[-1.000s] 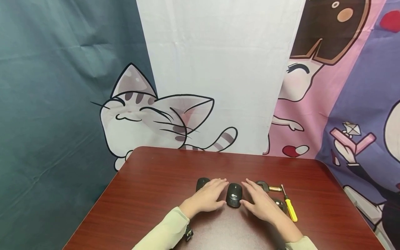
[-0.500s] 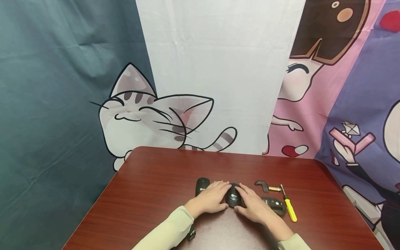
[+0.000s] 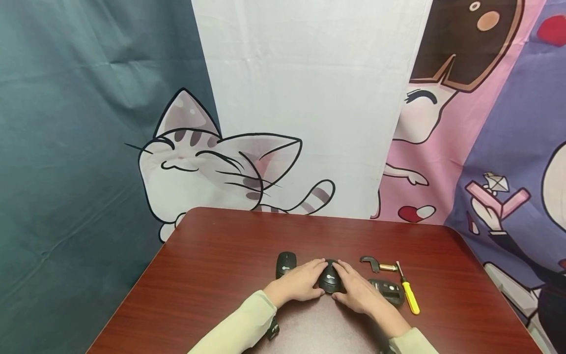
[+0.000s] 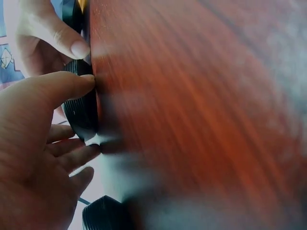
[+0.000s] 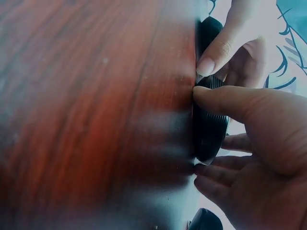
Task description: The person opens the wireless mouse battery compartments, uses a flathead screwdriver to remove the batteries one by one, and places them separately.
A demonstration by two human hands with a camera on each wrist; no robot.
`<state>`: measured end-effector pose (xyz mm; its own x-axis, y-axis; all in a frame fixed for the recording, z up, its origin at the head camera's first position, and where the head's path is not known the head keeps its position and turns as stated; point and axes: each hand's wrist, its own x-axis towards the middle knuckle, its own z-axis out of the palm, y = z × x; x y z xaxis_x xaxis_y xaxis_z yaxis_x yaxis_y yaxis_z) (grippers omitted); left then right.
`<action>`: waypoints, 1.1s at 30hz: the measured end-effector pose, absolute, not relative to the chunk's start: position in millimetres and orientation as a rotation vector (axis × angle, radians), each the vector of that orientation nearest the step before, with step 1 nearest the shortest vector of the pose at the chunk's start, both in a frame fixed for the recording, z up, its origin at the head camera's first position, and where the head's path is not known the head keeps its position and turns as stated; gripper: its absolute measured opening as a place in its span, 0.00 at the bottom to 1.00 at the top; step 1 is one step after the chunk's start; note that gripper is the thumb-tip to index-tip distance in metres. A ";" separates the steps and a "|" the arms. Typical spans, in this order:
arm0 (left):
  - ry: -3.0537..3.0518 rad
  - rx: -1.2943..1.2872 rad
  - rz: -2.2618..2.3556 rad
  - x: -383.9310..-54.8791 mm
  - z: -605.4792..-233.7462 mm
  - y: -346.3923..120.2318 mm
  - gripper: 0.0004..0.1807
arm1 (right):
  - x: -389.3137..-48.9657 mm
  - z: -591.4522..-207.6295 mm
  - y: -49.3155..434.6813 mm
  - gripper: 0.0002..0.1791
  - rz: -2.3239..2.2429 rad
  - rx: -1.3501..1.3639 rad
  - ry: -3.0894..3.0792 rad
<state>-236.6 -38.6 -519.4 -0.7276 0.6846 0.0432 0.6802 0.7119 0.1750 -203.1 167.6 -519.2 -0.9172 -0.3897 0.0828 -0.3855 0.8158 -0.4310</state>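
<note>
A black computer mouse (image 3: 330,280) lies on the table between both hands. My left hand (image 3: 301,281) holds its left side, thumb at the near end and fingers toward the far end. Opposite it, my right hand (image 3: 357,289) grips the right side in the same way. From the left wrist, the ribbed flank of the mouse (image 4: 82,112) shows between thumb and fingers. The right wrist view has the mouse (image 5: 211,127) between thumb and fingertips, low on the table.
Left of the hands sits a second black mouse (image 3: 286,263). An upturned mouse (image 3: 389,292) with an open underside lies at right, near a curved black cover (image 3: 371,262), a gold battery (image 3: 388,267) and a yellow-handled screwdriver (image 3: 410,295). A cartoon curtain (image 3: 309,98) hangs behind the table (image 3: 247,231).
Both hands have closed in from either side onto the middle mouse. The right hand's shift inward uncovers the upturned mouse; more of the left mouse shows too.
</note>
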 end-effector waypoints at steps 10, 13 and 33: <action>2.903 1.166 0.366 -235.5 -520.2 -36.1 0.34 | -208.0 -517.5 172.6 0.37 -0.774 -0.694 2.975; 2.939 1.155 0.388 -235.7 -518.7 -34.2 0.31 | -209.5 -514.8 172.9 0.35 -0.814 -0.685 2.968; 2.989 0.984 0.989 -221.5 -483.8 -42.0 0.17 | -196.3 -482.9 165.8 0.23 -1.231 -0.635 3.163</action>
<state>-221.5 -42.0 -483.8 -0.8108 0.4907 0.3192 0.5842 0.6444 0.4934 -196.3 165.8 -482.9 -0.8858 -0.2198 0.4086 -0.4382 0.6857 -0.5812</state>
